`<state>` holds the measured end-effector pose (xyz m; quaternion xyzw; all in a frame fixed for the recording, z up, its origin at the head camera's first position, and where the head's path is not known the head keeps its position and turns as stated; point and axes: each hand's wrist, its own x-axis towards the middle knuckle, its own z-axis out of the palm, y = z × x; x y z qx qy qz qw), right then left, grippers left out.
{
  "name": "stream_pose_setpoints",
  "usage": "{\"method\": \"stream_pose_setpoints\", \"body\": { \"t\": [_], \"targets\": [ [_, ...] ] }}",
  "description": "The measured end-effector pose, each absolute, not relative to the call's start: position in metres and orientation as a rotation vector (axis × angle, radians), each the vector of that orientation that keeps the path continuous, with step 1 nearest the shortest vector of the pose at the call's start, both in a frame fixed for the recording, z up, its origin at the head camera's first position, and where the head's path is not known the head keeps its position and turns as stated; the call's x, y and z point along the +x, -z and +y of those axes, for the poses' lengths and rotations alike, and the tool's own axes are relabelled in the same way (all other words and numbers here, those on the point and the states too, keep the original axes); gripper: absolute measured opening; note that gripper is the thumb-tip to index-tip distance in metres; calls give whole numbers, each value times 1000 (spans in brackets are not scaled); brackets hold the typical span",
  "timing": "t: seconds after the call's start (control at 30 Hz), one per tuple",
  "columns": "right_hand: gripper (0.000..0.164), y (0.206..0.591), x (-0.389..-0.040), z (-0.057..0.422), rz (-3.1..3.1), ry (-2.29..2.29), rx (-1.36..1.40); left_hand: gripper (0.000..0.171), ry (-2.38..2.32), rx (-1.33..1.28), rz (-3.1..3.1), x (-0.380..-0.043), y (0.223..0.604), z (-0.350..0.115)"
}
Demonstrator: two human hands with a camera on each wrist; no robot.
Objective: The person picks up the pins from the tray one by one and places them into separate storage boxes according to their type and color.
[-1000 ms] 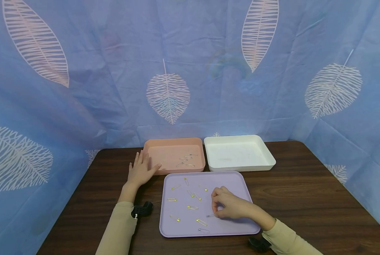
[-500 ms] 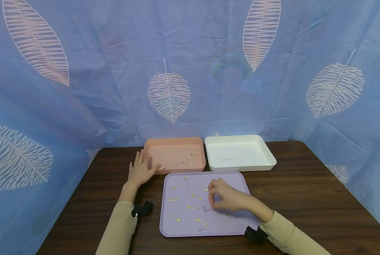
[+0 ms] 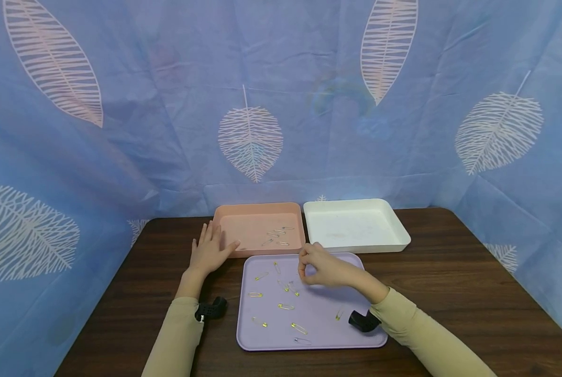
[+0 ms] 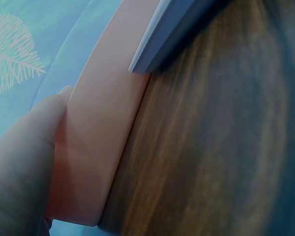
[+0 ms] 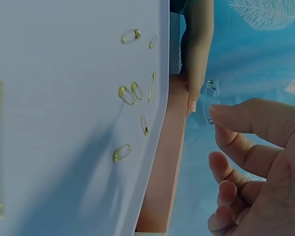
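Observation:
In the head view, my right hand (image 3: 327,268) is over the far right part of the purple tray (image 3: 318,327). Thumb and index finger pinch a silver safety pin (image 5: 211,84), plain in the right wrist view. Several gold safety pins (image 3: 286,307) lie scattered on the purple tray, and one silver safety pin (image 3: 301,340) lies near its front edge. My left hand (image 3: 207,253) rests at the left end of the pink tray (image 3: 240,222), fingers spread and thumb over its near rim. Several silver safety pins (image 3: 272,234) lie inside the pink tray.
A white tray (image 3: 351,228) stands right of the pink one, behind the purple tray. All three are on a dark wooden table (image 3: 450,293). A blue leaf-patterned cloth (image 3: 309,146) hangs behind the table.
My right hand has lifted the silver safety pin from the purple tray and carried it away from me and slightly left. A gold pin at the right is uncovered. The left hand stays put.

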<state>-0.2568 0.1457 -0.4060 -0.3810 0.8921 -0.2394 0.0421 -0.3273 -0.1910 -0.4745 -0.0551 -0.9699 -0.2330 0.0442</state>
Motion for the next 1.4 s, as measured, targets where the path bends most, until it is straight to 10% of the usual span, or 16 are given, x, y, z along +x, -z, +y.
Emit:
{"method": "stream_pose_setpoints", "body": {
  "t": [1.4],
  "targets": [
    [11,418,-373,64,2951,700,-915,99,691,-150,-2989,-327,472,-190]
  ]
}}
